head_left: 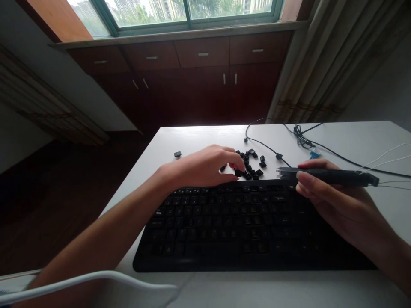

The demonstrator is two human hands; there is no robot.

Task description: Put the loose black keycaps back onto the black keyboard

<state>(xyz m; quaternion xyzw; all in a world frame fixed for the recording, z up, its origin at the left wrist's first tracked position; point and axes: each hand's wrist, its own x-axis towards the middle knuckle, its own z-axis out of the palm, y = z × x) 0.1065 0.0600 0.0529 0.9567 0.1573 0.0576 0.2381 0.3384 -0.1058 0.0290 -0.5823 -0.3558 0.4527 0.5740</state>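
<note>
While the long black plastic keyboard (pixel 218 235) lies flat on the white table (pixel 199 133), keys facing up, I have both hands over it. Just beyond its back edge sits a loose heap of small black plastic keycaps (pixel 248 171), and my left hand (pixel 215 164) reaches across to the heap's left side. Its fingers curl down with the thumb spread below them, right by a dark keycap; whether they pinch it, I cannot tell from here. Near the keyboard's right part, my right hand (pixel 346 199) grips a slim black bar-shaped tool with metal prongs (pixel 334 176) between thumb and fingers, its pronged end pointing left. Past that hand I see a thin black cable, partly bundled (pixel 300 137), and a small blue-and-clear piece (pixel 314 154). One lone dark keycap (pixel 177 154) lies apart, beyond my left forearm. A smooth white cord (pixel 105 274) crosses the lower left of my view. Farther out stand dark red wooden cabinets (pixel 192 94) beneath a green-framed window (pixel 189 15).
</note>
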